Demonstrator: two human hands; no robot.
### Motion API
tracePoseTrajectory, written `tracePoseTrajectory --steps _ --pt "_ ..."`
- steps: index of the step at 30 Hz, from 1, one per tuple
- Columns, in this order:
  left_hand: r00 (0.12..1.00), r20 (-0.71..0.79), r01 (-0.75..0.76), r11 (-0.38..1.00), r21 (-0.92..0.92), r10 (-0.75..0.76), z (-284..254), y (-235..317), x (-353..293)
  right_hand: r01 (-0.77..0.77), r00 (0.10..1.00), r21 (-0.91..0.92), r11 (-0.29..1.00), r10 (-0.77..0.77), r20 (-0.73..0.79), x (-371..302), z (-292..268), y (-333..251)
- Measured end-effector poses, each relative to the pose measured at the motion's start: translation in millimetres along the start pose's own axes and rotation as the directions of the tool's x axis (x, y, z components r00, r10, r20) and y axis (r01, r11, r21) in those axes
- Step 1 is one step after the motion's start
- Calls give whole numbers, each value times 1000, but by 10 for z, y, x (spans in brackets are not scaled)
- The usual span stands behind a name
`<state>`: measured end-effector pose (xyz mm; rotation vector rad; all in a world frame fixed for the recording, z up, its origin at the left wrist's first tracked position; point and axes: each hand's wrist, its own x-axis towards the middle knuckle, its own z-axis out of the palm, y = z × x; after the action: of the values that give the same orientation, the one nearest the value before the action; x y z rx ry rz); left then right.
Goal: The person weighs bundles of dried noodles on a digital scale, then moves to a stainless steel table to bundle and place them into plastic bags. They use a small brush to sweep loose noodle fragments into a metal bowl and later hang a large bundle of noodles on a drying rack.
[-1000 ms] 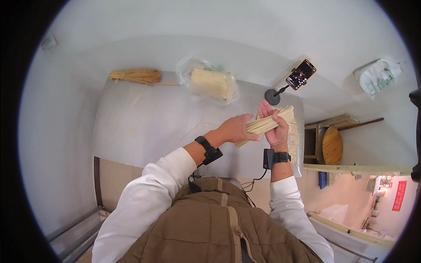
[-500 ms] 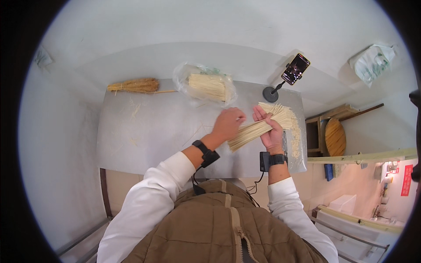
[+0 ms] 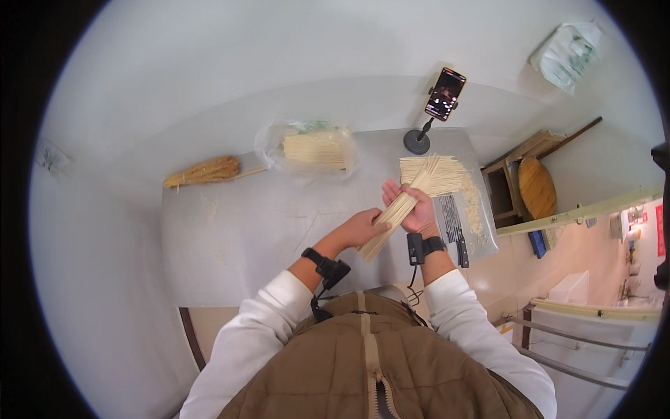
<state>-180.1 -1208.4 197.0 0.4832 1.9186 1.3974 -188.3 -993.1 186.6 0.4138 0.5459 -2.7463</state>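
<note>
A bundle of dried noodles [image 3: 395, 214], pale, thin and straight, slants across both my hands above the metal table [image 3: 251, 230]. My left hand [image 3: 354, 230] is closed around its near end, thumb on top. In my right hand [image 3: 421, 214] the bundle lies across the palm under the thumb, with some fingers stretched out past it. Beyond the right hand, more noodles [image 3: 436, 174] lie in a flat layer on the table, and the bundle's far end reaches over them. A black-handled knife [image 3: 455, 229] with a dark-patterned blade rests beside my right wrist.
Short broken bits [image 3: 476, 213] are strewn along the table's right side. At the back edge stand a clear plastic bag [image 3: 268, 150] of noodles and a phone [image 3: 445, 94] on a round-based stand [image 3: 417, 143]. A straw hand broom [image 3: 206, 172] lies at the far left.
My left hand has come down and closed on the bundle's near end. The bundle has turned steeper. The knife has come into fuller view as my right hand shifted left.
</note>
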Motion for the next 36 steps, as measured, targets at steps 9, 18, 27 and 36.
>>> tracePoseTrajectory --steps 9,18,27,36 --pt "992 -48 115 989 -93 -120 116 11 -192 38 999 71 997 -38 -5 -52 -191 429" --pt "937 167 343 726 -596 -306 -102 78 -288 45 984 78 996 -58 171 -56 -119 416" --pt "944 223 323 827 -461 -244 -193 136 -324 124 992 45 991 -125 14 -155 133 439" --pt "967 248 155 904 -398 -57 -150 280 -282 184 983 84 979 -182 -23 -170 333 460"
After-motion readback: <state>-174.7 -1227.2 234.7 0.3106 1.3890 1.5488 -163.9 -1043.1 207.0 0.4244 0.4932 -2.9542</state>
